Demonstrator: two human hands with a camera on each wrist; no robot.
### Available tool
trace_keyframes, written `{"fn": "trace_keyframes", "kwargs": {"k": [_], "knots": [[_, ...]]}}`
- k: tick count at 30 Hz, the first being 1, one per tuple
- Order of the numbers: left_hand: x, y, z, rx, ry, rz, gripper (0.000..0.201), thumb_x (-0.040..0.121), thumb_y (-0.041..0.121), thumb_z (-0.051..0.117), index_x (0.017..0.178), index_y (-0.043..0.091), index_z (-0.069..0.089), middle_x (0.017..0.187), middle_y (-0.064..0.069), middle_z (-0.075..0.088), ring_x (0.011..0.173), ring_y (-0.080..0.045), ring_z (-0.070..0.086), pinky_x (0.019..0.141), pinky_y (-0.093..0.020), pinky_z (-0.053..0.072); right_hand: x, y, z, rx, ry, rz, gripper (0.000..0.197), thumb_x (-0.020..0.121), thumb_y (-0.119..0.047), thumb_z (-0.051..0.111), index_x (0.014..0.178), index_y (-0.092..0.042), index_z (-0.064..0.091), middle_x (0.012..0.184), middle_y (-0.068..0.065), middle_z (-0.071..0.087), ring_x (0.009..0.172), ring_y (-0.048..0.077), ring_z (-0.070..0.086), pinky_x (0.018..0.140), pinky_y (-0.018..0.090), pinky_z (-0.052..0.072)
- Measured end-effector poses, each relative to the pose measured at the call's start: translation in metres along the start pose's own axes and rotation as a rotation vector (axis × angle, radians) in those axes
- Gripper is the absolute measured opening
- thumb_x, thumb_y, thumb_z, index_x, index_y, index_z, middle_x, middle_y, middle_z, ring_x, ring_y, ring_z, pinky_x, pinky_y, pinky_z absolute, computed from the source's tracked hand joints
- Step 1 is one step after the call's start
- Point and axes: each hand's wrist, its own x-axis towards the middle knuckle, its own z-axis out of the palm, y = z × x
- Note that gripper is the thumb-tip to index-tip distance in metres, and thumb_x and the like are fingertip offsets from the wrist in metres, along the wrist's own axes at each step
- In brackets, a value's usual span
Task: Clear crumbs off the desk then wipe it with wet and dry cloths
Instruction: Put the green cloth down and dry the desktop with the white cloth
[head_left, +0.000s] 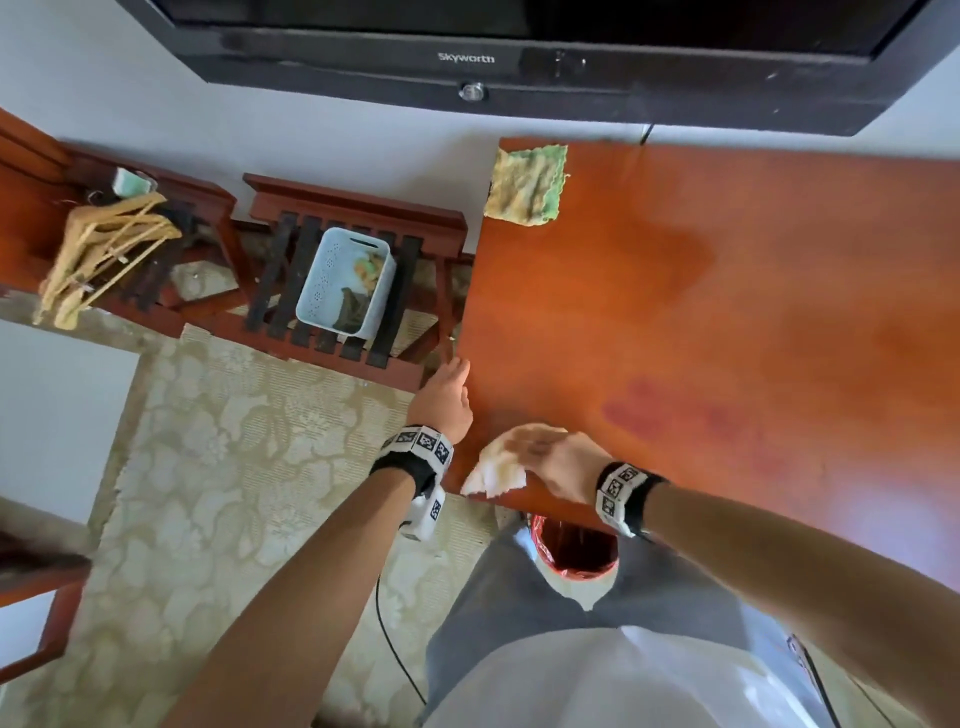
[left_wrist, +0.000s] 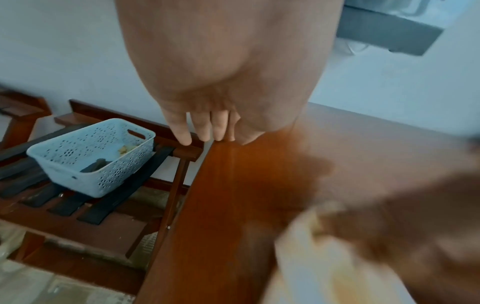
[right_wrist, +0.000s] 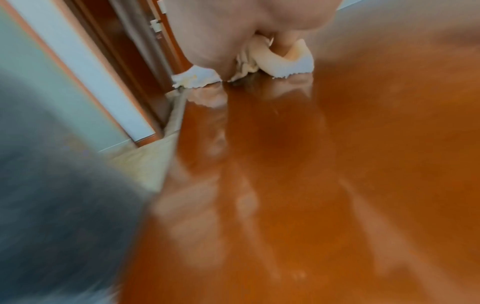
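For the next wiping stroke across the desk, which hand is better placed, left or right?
Probably the right hand: it already presses the white cloth onto the desk near the front-left corner. The left hand holds nothing; its straight fingers rest at the desk's left edge.

We see most of the counter (head_left: 727, 312) lying bare and open to a sweep. The green cloth (head_left: 527, 184) sits on its far left corner, and the television (head_left: 519, 52) overhangs the far edge. Off the left edge, a slatted rack (head_left: 337, 312) carrying a blue basket (head_left: 324, 280) stands close beside the counter, narrowing passage there
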Motion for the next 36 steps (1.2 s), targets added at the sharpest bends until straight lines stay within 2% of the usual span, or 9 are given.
{"fn": "trace_keyframes", "kwargs": {"k": [4, 9, 13, 16, 20, 24, 28, 31, 36], "knots": [[0.003, 0.007, 0.006, 0.107, -0.067, -0.026, 0.059, 0.105, 0.013, 0.034, 0.162, 0.017, 0.018, 0.171, 0.002, 0.008, 0.148, -0.017, 0.036, 0.108, -0.038, 0.047, 0.054, 0.075, -0.096, -0.046, 0.223, 0.403, 0.041, 0.093, -0.016, 0.053, 0.133, -0.019, 0.056, 0.127, 0.009, 0.063, 0.108, 0.032, 0.064, 0.085, 0.038, 0.051], [0.004, 0.006, 0.011, 0.133, -0.096, -0.040, 0.070, 0.098, 0.006, 0.036, 0.163, 0.018, 0.013, 0.171, 0.003, 0.004, 0.148, -0.018, 0.036, 0.101, -0.039, 0.053, 0.095, 0.154, -0.161, 0.032, 0.391, 0.754, 0.027, 0.087, -0.009, 0.050, 0.108, -0.017, 0.065, 0.098, 0.015, 0.069, 0.085, 0.038, 0.066, 0.074, 0.040, 0.055], [0.000, 0.010, 0.008, 0.135, -0.107, -0.038, 0.077, 0.094, 0.003, 0.040, 0.163, 0.017, 0.009, 0.171, 0.001, -0.001, 0.153, -0.017, 0.026, 0.109, -0.037, 0.047, 0.087, 0.112, -0.105, -0.077, 0.304, 0.636, 0.038, 0.090, -0.015, 0.052, 0.128, -0.016, 0.055, 0.116, 0.011, 0.065, 0.090, 0.034, 0.067, 0.074, 0.038, 0.055], [-0.002, 0.010, 0.005, 0.118, -0.131, -0.023, 0.077, 0.096, 0.003, 0.042, 0.164, 0.016, 0.008, 0.171, 0.002, -0.002, 0.155, -0.016, 0.018, 0.118, -0.035, 0.036, 0.046, 0.042, -0.040, 0.015, 0.120, 0.336, 0.051, 0.092, -0.012, 0.055, 0.142, -0.025, 0.049, 0.143, 0.001, 0.052, 0.123, 0.024, 0.056, 0.096, 0.034, 0.050], [-0.004, 0.008, -0.004, 0.135, -0.174, -0.004, 0.079, 0.094, 0.002, 0.042, 0.164, 0.019, 0.009, 0.171, 0.004, -0.001, 0.152, -0.019, 0.026, 0.114, -0.034, 0.037, -0.024, -0.033, 0.028, 0.014, 0.047, -0.010, 0.032, 0.071, -0.027, 0.078, 0.101, -0.031, 0.070, 0.120, -0.013, 0.065, 0.104, 0.007, 0.064, 0.072, 0.022, 0.057], [-0.001, 0.004, -0.013, 0.184, -0.247, 0.013, 0.081, 0.094, 0.003, 0.040, 0.164, 0.021, 0.001, 0.171, 0.005, -0.009, 0.156, -0.016, 0.015, 0.119, -0.036, 0.034, -0.041, -0.028, 0.051, -0.121, 0.148, -0.032, 0.023, 0.085, -0.029, 0.059, 0.107, -0.031, 0.067, 0.129, -0.016, 0.062, 0.125, 0.008, 0.054, 0.082, 0.024, 0.055], [-0.005, 0.009, -0.021, 0.211, -0.257, 0.043, 0.072, 0.102, 0.012, 0.039, 0.163, 0.014, 0.002, 0.171, 0.001, -0.007, 0.157, -0.014, 0.001, 0.127, -0.036, 0.017, -0.034, 0.013, 0.003, -0.055, 0.239, 0.452, 0.035, 0.086, -0.017, 0.062, 0.120, -0.024, 0.061, 0.123, -0.001, 0.066, 0.108, 0.023, 0.067, 0.073, 0.036, 0.059], [-0.018, 0.028, -0.028, 0.143, -0.167, 0.091, 0.064, 0.106, 0.020, 0.042, 0.163, 0.018, 0.013, 0.171, 0.006, 0.004, 0.156, -0.014, 0.011, 0.124, -0.039, 0.025, -0.033, 0.044, -0.056, 0.152, 0.333, 0.863, 0.023, 0.084, -0.010, 0.057, 0.102, -0.021, 0.066, 0.093, 0.006, 0.072, 0.078, 0.030, 0.070, 0.069, 0.035, 0.057], [-0.034, 0.077, -0.054, -0.084, -0.069, 0.205, 0.062, 0.105, 0.036, 0.048, 0.160, 0.019, 0.026, 0.166, -0.001, 0.029, 0.150, -0.022, 0.033, 0.121, -0.042, 0.031, -0.050, 0.054, -0.124, 0.671, 0.589, 0.945, 0.013, 0.083, -0.024, 0.070, 0.079, -0.012, 0.066, 0.077, 0.005, 0.068, 0.069, 0.021, 0.063, 0.057, 0.026, 0.046]]}}
